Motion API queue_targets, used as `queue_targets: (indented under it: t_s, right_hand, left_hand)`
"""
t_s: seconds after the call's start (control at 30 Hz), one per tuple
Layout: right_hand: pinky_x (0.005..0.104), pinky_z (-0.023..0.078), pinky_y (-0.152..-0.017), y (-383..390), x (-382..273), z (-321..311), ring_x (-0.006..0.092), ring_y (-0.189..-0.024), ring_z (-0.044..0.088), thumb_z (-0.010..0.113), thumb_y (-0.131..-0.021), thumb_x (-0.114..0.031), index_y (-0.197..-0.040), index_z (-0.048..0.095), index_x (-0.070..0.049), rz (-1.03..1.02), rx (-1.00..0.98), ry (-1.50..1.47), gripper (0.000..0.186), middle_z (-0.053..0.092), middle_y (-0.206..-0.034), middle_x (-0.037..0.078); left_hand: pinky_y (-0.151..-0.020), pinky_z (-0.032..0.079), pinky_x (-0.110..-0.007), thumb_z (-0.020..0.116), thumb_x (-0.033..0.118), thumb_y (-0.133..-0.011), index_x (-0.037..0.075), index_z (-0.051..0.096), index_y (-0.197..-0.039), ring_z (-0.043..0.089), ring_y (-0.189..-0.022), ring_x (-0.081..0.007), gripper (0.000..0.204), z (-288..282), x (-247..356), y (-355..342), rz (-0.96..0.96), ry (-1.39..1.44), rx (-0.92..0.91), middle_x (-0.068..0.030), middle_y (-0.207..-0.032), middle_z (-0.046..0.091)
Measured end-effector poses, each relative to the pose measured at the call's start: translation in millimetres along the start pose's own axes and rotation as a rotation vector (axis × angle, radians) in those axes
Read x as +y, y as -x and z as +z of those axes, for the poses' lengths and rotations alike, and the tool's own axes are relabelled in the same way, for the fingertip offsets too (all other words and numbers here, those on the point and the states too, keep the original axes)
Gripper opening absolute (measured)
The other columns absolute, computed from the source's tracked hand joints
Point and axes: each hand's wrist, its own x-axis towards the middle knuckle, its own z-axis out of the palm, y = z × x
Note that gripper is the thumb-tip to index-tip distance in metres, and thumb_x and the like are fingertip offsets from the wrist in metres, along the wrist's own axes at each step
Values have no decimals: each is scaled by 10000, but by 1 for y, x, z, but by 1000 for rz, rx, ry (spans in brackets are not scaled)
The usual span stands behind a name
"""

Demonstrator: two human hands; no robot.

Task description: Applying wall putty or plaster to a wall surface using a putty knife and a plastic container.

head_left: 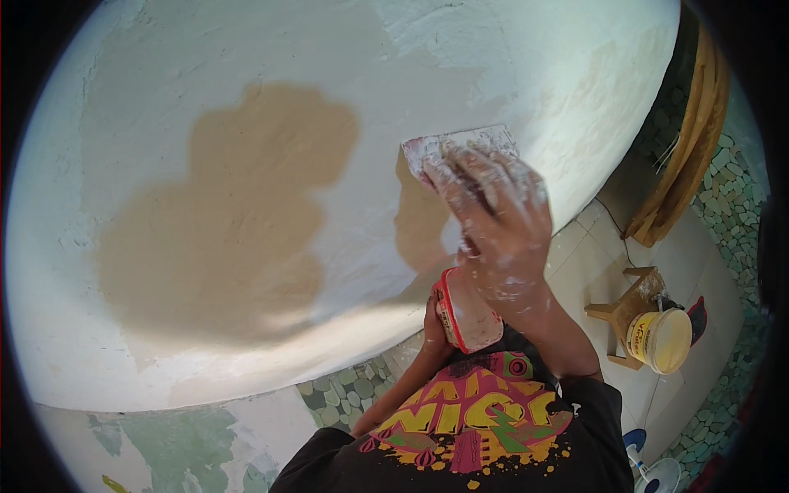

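Observation:
My right hand point(497, 201), smeared with white putty, is closed on a flat, putty-coated scraper point(423, 154). The scraper's wide edge lies at the surface of the pale wall point(329, 49). Below it, close to my body, my left hand point(434, 329) grips the side of a small plastic tub point(477, 316) with a red rim. My right forearm hides part of the tub. Patches of differing white and grey tone run over the wall, and my shadow falls on its left half.
On the tiled floor to the right stand a wooden stool point(616, 316) and a white-and-yellow bucket point(662, 341). A curved wooden piece point(690, 148) stands at the upper right. Green pebble-pattern flooring point(731, 181) borders the tiles. A cable runs along the floor.

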Motion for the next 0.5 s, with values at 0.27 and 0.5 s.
queue_targets:
  t_s: [0.27,0.5]
  right_hand:
    - [491,481,-1029,-11,0,12,333,-1168,654,613,-668,-4,-1194,760,-98,-94,168,28,555,703,-1268,96]
    - [487,481,-1008,-18,1,-14,335,-1154,659,618,-652,-16,-1194,766,-118,-124,170,-90,571,711,-1247,101]
  left_hand:
    - [-1155,417,-487,358,488,-1091,103,426,-1515,536,-1344,-321,577,-6,-11,-1,-15,32,-3,-126,-1497,527]
    - [-1151,422,-498,353,494,-1091,108,426,-1513,539,-1340,-335,576,-2,0,4,40,34,-36,-135,-1495,527]
